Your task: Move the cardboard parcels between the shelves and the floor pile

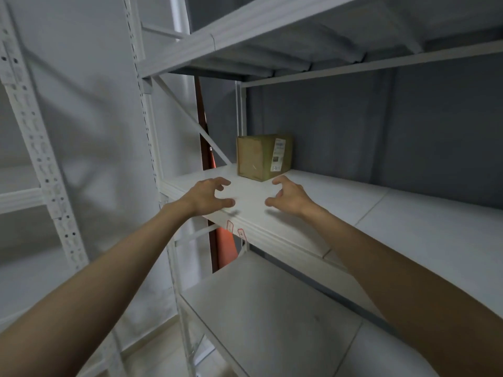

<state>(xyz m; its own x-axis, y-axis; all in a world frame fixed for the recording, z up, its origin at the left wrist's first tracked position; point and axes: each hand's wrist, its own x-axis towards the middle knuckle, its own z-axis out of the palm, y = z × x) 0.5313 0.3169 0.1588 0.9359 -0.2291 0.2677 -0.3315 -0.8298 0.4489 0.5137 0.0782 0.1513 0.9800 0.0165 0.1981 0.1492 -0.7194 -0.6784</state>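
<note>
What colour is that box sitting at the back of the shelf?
The box is brown cardboard with a white label on its side, seen in the head view.

parcel [263, 157]: brown cardboard, white label on right face | upright | middle shelf [340, 197], back-left corner

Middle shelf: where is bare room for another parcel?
The middle shelf is bare to the right of the cardboard parcel, out to the frame edge. The back-left corner is taken. Both hands hover over the front edge.
</note>
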